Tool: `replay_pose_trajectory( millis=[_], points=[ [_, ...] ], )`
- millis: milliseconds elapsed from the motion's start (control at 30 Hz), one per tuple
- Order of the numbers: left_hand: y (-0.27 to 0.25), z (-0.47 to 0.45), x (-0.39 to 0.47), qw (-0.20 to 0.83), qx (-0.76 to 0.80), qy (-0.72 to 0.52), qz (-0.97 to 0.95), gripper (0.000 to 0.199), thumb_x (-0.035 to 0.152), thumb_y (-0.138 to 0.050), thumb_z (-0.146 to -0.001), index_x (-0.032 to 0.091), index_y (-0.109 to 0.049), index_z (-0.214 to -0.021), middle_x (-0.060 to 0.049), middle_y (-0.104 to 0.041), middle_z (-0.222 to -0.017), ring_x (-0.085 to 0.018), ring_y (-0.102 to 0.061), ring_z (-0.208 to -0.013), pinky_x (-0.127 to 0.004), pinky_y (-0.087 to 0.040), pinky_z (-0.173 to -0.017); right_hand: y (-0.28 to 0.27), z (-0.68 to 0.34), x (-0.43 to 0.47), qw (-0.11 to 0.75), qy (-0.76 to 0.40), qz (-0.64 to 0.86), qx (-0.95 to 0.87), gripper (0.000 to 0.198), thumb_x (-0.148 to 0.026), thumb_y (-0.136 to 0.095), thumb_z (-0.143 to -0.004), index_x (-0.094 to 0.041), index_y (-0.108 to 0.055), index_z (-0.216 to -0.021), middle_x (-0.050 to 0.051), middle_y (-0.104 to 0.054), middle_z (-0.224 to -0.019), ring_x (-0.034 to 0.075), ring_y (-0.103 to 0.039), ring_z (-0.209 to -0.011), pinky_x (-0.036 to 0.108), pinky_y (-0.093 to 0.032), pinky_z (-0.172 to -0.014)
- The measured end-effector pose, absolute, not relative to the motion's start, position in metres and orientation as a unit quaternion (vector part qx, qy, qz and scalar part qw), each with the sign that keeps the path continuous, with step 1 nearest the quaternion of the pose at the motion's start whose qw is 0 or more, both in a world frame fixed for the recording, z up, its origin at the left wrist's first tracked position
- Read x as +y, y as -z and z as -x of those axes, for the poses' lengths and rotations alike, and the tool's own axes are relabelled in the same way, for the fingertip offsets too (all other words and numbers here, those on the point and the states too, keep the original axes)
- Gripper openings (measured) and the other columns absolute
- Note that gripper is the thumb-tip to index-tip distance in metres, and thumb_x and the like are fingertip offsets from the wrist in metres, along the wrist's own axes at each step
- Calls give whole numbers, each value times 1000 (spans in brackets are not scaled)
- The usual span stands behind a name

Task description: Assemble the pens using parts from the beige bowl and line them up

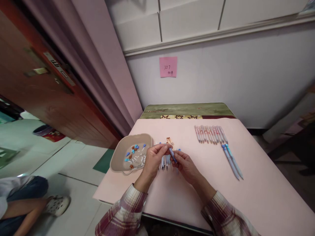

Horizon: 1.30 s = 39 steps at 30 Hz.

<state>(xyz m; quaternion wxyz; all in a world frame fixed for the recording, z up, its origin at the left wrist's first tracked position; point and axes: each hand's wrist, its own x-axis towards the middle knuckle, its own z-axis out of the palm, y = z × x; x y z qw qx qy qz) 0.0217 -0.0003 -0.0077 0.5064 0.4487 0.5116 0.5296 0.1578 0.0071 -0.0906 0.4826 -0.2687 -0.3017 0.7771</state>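
Note:
Between my hands is a slim light-blue pen piece (pixel 172 155), tilted, its upper end at the fingertips of my left hand (pixel 154 158). The fingers and thumb of my right hand (pixel 185 166) are closed on its lower end. Whether it is a whole pen or only its barrel I cannot tell. Beneath and behind my fingers several pen parts (pixel 164 163) with dark tips lie side by side, partly covered. Small orange-brown pieces (pixel 169 140) lie just beyond them on the pink tabletop (pixel 187 200).
A beige basin (pixel 113 161) on the left holds small blue and brown pieces and white sticks. At the right lies a row of clear pens (pixel 210 134), with two blue pens (pixel 232 162) nearer me. A person's leg (pixel 22 209) shows at lower left.

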Motion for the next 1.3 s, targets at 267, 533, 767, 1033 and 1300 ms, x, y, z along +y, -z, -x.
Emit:
replay_pose_trajectory(
  millis=[267, 533, 767, 1033, 1300],
  points=[
    [16, -23, -1, 524, 496, -549, -422, 36, 23, -80, -64, 16, -67, -96, -5, -73, -82, -15, -67, -75, -26, -50, -75, 87, -157, 5, 484, -771, 269, -313, 30, -43, -79, -72, -20, -74, -91, 2, -66, -79, 12, -56, -71, 25, -43, -68],
    [27, -19, 3, 492, 502, -538, -464, 34, 27, -80, -64, 16, -68, -94, -5, -71, -82, -16, -65, -76, -27, -51, -73, 94, -157, 6, 490, -754, 301, -318, 27, -38, -82, -68, -20, -74, -86, 2, -67, -81, 14, -56, -72, 27, -44, -69],
    [14, 75, 47, 294, 668, -435, -528, 16, 29, -70, -67, 17, -68, -77, -2, -68, -71, -14, -60, -63, -24, -47, -60, 94, -157, 5, 500, -752, 319, -288, 29, -39, -84, -65, -21, -74, -86, 2, -67, -83, 12, -52, -68, 27, -44, -67],
    [21, 154, 55, 161, 769, -290, -547, 4, 16, -67, -59, 19, -64, -59, 1, -61, -57, -16, -55, -62, -24, -36, -55, 95, -156, 5, 493, -753, 329, -286, 33, -44, -84, -63, -21, -74, -85, 4, -67, -83, 15, -54, -70, 29, -43, -65],
    [37, 148, 53, 222, 765, -247, -551, 3, 16, -65, -61, 17, -63, -61, 0, -61, -54, -14, -52, -47, -23, -33, -46, 99, -157, 7, 493, -753, 326, -289, 32, -45, -82, -66, -21, -75, -86, 2, -63, -77, 14, -49, -66, 28, -41, -63]
  ],
)
